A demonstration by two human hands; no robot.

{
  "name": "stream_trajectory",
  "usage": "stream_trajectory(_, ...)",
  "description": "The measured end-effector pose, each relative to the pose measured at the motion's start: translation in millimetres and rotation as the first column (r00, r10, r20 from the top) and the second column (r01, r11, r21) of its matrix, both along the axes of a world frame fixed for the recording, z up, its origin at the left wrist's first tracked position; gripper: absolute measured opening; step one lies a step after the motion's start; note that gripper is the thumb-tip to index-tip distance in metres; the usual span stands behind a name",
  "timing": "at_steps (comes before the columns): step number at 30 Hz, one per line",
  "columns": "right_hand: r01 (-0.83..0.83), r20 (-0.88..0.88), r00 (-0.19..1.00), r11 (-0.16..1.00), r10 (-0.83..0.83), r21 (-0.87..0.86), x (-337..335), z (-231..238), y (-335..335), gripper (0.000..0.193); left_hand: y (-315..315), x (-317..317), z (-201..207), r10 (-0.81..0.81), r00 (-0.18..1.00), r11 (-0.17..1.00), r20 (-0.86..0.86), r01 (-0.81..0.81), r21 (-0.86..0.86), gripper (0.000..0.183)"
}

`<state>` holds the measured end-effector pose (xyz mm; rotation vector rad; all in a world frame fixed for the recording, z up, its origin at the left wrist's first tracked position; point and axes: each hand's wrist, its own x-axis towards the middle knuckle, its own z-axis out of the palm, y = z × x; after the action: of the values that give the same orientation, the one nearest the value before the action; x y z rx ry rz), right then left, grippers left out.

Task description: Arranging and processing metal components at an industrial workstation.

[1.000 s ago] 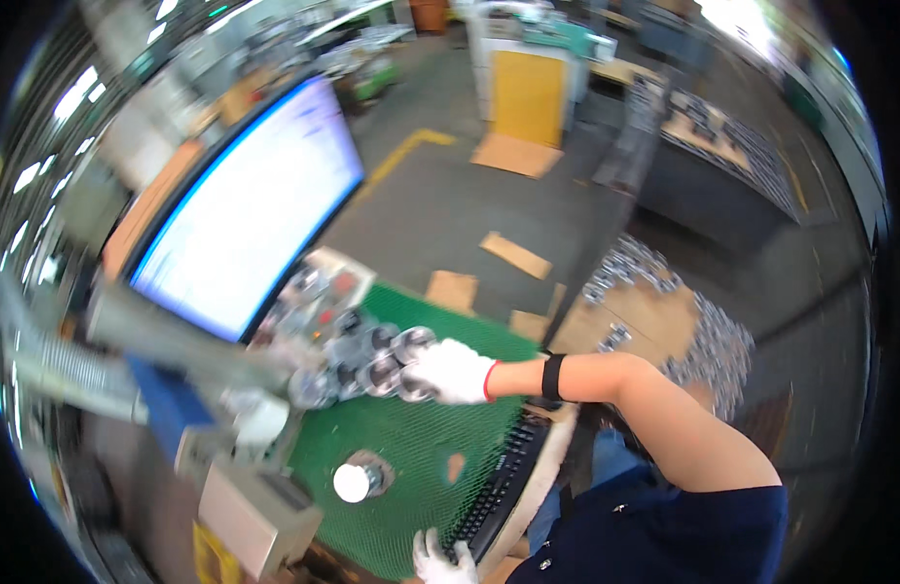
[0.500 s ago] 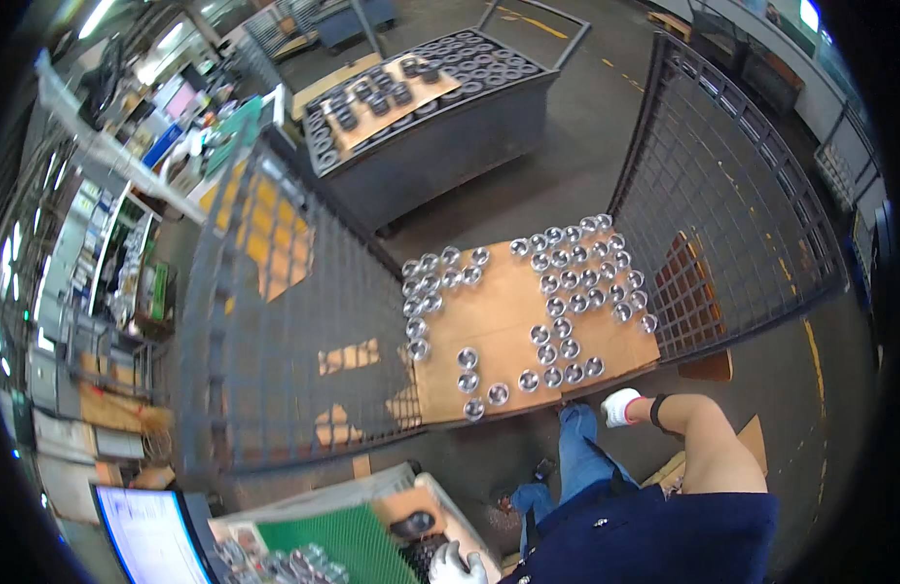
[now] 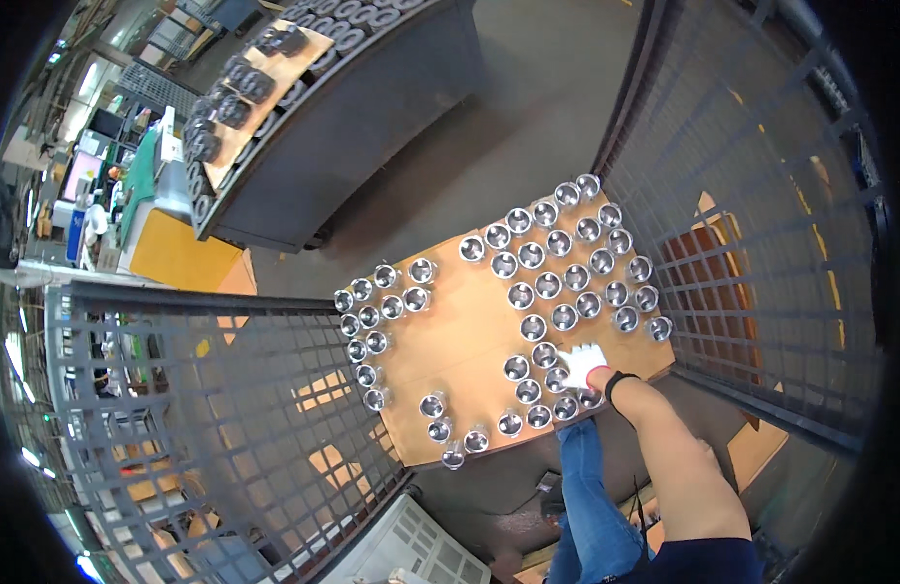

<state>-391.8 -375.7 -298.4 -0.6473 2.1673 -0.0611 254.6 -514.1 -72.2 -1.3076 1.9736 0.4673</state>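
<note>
My right hand (image 3: 583, 363), in a white glove, reaches over the near right part of a cardboard sheet (image 3: 450, 336). Its fingers look stretched and slightly apart, and I see nothing held in them. Right beside the fingers stand shiny, hollow, round metal parts (image 3: 544, 354); the palm partly covers one or more of them. Similar cup-like metal parts (image 3: 504, 264) stand in rows on the right half of the sheet. A smaller group (image 3: 368, 316) lines the left edge, and a few more (image 3: 439, 429) stand near the front. My left hand is out of view.
Dark mesh side walls rise at the left (image 3: 207, 389) and right (image 3: 752, 234) of the cardboard. Beyond it stands a grey metal cart (image 3: 362, 136) with dark ring-shaped parts and dark blocks on a board. A pale vented box (image 3: 411, 545) is near the front.
My right hand has moved from beside the cardboard's front edge to above the metal parts. My view has turned and come closer; my left hand, the bench and the screen have left it.
</note>
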Motion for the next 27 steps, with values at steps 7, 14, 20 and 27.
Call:
stream_trajectory(7, 0.037, -0.173, 0.984, 0.999, -0.041, -0.023, -39, -111, -33, 0.082, -19, -141, -17, 0.086, 0.996, 0.996, -0.005, -0.086, 0.019, 0.080)
stream_trajectory(14, 0.063, -0.144, 0.987, 0.998, -0.067, -0.027, -29, -108, -71, 0.064, -23, -157, -17, 0.169, 0.985, 0.985, 0.045, -0.170, 0.021, 0.073)
stream_trajectory(20, 0.204, -0.319, 0.926, 0.979, -0.201, -0.027, 0, -142, -68, 0.045, -18, -162, -24, 0.209, 0.977, 0.975, 0.046, -0.212, 0.070, 0.068)
stream_trajectory(27, 0.063, -0.378, 0.924, 0.998, -0.057, 0.003, -6, -147, -67, 0.027, 4, -155, -13, 0.324, 0.945, 0.942, 0.032, -0.326, 0.076, 0.063)
